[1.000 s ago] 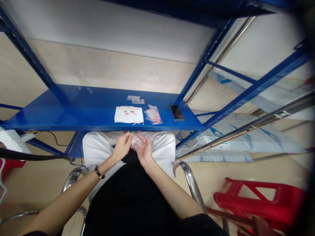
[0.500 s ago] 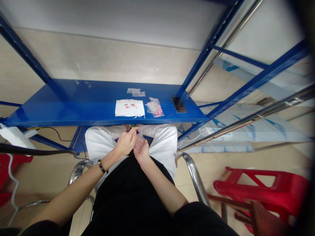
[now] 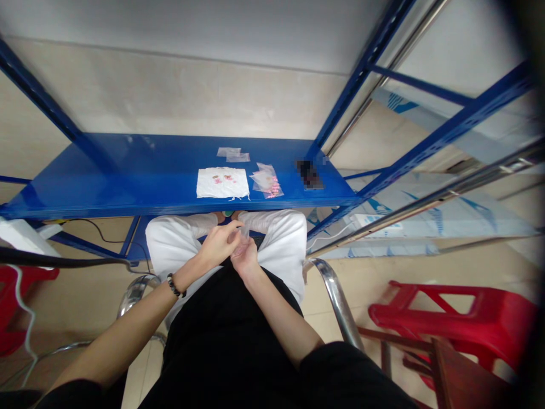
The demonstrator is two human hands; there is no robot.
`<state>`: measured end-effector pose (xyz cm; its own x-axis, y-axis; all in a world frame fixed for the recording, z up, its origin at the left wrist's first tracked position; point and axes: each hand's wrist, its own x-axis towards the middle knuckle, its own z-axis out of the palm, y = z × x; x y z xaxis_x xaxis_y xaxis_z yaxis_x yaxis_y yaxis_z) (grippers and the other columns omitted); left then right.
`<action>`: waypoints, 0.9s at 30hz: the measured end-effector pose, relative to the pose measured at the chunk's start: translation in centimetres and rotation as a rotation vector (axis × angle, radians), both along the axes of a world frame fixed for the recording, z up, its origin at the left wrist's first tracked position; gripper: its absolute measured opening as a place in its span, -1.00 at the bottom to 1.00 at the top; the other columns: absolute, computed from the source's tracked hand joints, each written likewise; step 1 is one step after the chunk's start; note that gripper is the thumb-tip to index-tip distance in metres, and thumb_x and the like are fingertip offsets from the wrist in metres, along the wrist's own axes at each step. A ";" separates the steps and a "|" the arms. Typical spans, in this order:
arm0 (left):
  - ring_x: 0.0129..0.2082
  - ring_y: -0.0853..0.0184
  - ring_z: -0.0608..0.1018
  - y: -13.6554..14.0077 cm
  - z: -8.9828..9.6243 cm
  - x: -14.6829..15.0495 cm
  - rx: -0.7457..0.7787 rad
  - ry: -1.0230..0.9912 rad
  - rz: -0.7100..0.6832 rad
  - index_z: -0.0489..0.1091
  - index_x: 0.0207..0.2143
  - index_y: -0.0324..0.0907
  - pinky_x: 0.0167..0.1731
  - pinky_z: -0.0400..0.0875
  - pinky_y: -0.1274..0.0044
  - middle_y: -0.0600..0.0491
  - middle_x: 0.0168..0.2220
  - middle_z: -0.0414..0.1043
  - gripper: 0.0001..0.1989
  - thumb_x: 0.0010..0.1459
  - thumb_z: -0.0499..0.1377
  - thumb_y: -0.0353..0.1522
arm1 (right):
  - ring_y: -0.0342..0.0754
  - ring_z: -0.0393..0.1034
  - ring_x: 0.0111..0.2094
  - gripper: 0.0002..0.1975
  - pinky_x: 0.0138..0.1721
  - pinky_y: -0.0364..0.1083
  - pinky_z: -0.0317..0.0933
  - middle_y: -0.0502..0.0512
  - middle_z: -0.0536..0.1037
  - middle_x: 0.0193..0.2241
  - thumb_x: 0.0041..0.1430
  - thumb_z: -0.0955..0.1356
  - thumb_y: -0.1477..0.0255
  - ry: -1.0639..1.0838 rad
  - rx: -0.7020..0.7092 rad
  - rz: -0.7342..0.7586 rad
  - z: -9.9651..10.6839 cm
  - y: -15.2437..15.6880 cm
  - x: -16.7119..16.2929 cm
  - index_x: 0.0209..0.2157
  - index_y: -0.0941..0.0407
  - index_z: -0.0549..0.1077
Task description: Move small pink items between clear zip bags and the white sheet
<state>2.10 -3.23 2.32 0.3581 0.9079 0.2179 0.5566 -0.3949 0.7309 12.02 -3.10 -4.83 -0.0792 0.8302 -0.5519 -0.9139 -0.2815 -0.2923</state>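
Observation:
Above my lap, my left hand [image 3: 219, 244] and my right hand [image 3: 246, 255] meet at a small clear plastic bag [image 3: 246, 230]. My right hand cups its lower part in bent fingers. The fingers of my left hand are curled at the bag's left side and seem to pinch it; the fingertips are too small to make out well. On the blue shelf [image 3: 128, 176] beyond lies a white cloth [image 3: 204, 184] bearing several small pink and brownish pieces [image 3: 218, 180]. Right of it are clear bags [image 3: 266, 180], one with pink beads in it.
Flat clear bags [image 3: 233, 154] lie behind the cloth. A dark, pixelated phone-like object [image 3: 310, 175] is on the shelf's right. Blue uprights [image 3: 340, 102] frame the shelf. Metal chair arms [image 3: 336, 301] flank me; a red stool [image 3: 460, 318] stands at right.
My left hand's fingers have shifted slightly and curled more at the bag, where the index finger was stretched out before. The view has tilted a little; the shelf things have stayed put.

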 end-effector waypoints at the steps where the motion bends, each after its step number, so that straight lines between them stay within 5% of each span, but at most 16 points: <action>1: -0.50 0.38 0.51 0.0 0.0 0.0 0.006 0.020 0.005 0.46 -0.08 -0.15 -0.42 0.30 0.59 0.08 -0.38 0.55 -0.71 0.17 0.09 -0.47 | -0.10 0.55 -0.32 -0.56 -0.28 -0.16 0.46 0.13 0.61 -0.40 0.33 0.01 0.46 0.006 -0.016 -0.006 0.1 0.0 0.0 -0.31 0.17 0.46; 10: -0.50 0.39 0.51 0.2 0.1 -0.4 0.068 0.018 0.065 0.51 -0.15 -0.14 -0.41 0.29 0.59 0.08 -0.39 0.57 -0.75 0.17 0.10 -0.46 | -0.12 0.55 -0.28 -0.62 -0.28 -0.17 0.47 0.12 0.60 -0.36 0.32 0.04 0.48 0.033 0.000 -0.003 -0.7 0.3 -0.5 -0.27 0.16 0.44; 15: -0.57 0.43 0.46 0.5 0.0 -0.6 0.077 -0.071 0.107 0.51 -0.17 -0.15 -0.49 0.26 0.62 0.09 -0.42 0.56 -0.77 0.17 0.11 -0.44 | -0.14 0.51 -0.42 -0.70 -0.49 -0.21 0.42 0.09 0.56 -0.42 0.32 0.08 0.45 -0.015 0.022 0.049 -1.4 0.5 -0.3 -0.29 0.13 0.40; 21: -0.69 0.47 0.40 1.3 0.1 -0.9 -0.136 -0.422 0.083 0.44 -0.12 -0.21 -0.62 0.27 0.63 0.09 -0.48 0.49 -0.77 0.25 0.08 -0.31 | -0.26 -0.01 -0.82 -0.62 -0.85 -0.30 -0.14 -0.11 0.25 -0.75 0.33 0.09 0.40 0.049 -0.042 0.072 -1.1 0.1 0.3 -0.57 0.11 0.25; 24: -0.74 0.47 0.39 1.8 0.1 -1.2 -0.249 -0.644 0.108 0.41 -0.14 -0.23 -0.72 0.19 0.64 0.10 -0.54 0.45 -0.74 0.22 0.14 -0.25 | -0.27 -0.24 -0.84 -0.51 -0.86 -0.29 -0.29 -0.16 -0.02 -0.86 0.32 0.08 0.39 0.077 0.019 0.110 -0.8 -0.5 0.7 -0.72 0.08 -0.03; 27: -0.75 0.46 0.39 2.3 -0.2 -1.4 -0.373 -0.879 0.150 0.39 -0.16 -0.24 -0.78 0.11 0.65 0.07 -0.51 0.46 -0.70 0.18 0.20 -0.21 | -0.27 -0.30 -0.84 -0.47 -0.86 -0.27 -0.31 -0.15 -0.08 -0.87 0.29 0.13 0.38 0.107 0.194 0.140 -0.5 -0.5 1.6 -0.74 0.08 -0.15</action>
